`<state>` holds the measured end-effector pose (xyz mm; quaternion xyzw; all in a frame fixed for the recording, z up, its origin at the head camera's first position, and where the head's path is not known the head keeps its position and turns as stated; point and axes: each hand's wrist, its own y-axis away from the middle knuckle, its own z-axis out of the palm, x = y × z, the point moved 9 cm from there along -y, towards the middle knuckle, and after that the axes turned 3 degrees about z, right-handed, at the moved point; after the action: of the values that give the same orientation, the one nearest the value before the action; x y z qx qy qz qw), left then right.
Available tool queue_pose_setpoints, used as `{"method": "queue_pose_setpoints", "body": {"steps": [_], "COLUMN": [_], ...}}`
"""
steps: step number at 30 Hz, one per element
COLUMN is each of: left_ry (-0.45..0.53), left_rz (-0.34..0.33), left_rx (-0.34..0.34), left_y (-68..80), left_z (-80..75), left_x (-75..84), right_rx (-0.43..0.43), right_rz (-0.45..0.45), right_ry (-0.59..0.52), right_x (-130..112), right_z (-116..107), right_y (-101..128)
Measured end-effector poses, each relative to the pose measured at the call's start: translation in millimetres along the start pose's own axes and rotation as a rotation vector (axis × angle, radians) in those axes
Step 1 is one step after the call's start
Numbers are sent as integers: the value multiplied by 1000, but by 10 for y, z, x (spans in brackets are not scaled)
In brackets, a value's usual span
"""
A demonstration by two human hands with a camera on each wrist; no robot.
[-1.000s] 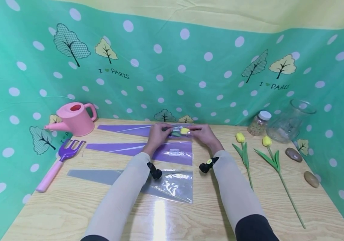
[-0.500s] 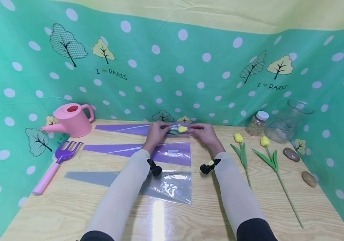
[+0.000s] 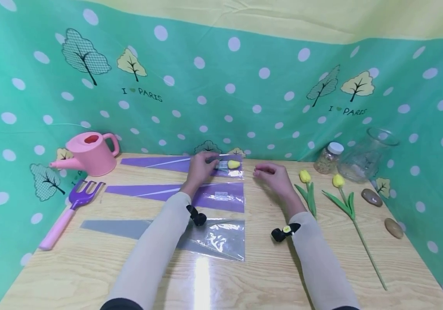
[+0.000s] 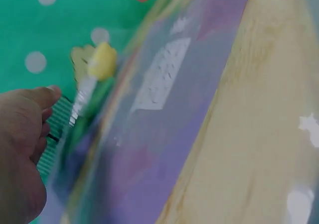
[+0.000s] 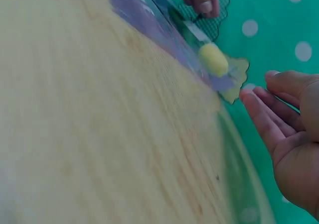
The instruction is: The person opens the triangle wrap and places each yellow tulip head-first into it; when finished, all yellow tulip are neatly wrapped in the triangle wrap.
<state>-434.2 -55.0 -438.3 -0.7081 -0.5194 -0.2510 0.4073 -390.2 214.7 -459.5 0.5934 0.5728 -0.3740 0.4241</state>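
A yellow tulip (image 3: 233,164) lies in the rearmost purple flower sleeve (image 3: 155,162), its bloom near the wide end, with clear plastic and a white label over it. My left hand (image 3: 200,168) is over this sleeve, just left of the bloom; in the left wrist view its thumb and fingers are apart with nothing visible between them. To the right of the sleeve's wide end, my right hand (image 3: 275,176) hovers with fingers loosely bent, thumb apart and nothing held. A second purple sleeve (image 3: 221,202) and a grey transparent sleeve (image 3: 221,241) lie flat nearer to me.
Two yellow tulips (image 3: 338,181) lie on the right, one partly behind my right arm. Behind them stand a lidded jar (image 3: 327,159) and a glass vase (image 3: 366,157); two stones (image 3: 371,197) are beside. A pink watering can (image 3: 91,155) and hand fork (image 3: 60,228) are left.
My right hand has left the tulip and sleeve end, moving right and toward me. The left hand stays over the sleeve, and the bloom now shows uncovered by fingers.
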Motion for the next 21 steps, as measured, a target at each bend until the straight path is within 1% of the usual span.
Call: {"method": "queue_pose_setpoints", "body": {"steps": [2, 3, 5, 8, 10, 13, 15, 17, 21], "left_ry": [13, 24, 26, 13, -2, 6, 23, 44, 53], "left_rz": [35, 46, 59, 61, 61, 63, 54, 39, 22], "left_rx": [6, 6, -16, -94, -155, -211, -226, -234, -233], "left_y": [58, 106, 235, 490, 665, 872, 956, 1002, 1021], "left_z": [-81, -123, -193, -243, -246, -252, -255, -244, -208], "left_x": [82, 123, 200, 287, 320, 343, 324, 276, 152], "right_rx": [-8, -15, -37, -70, -87, -114, -131, -138, -130], "right_rz": [-30, -48, -85, -117, -137, -153, -172, -185, -235], "right_ry": [28, 45, 68, 97, 122, 136, 142, 145, 186], "right_x": [-62, -99, -174, -241, -261, -257, -251, -235, -201], "right_z": [0, 7, 34, 102, 157, 260, 333, 398, 497], "right_y": [76, 117, 205, 339, 422, 513, 550, 560, 544]}}
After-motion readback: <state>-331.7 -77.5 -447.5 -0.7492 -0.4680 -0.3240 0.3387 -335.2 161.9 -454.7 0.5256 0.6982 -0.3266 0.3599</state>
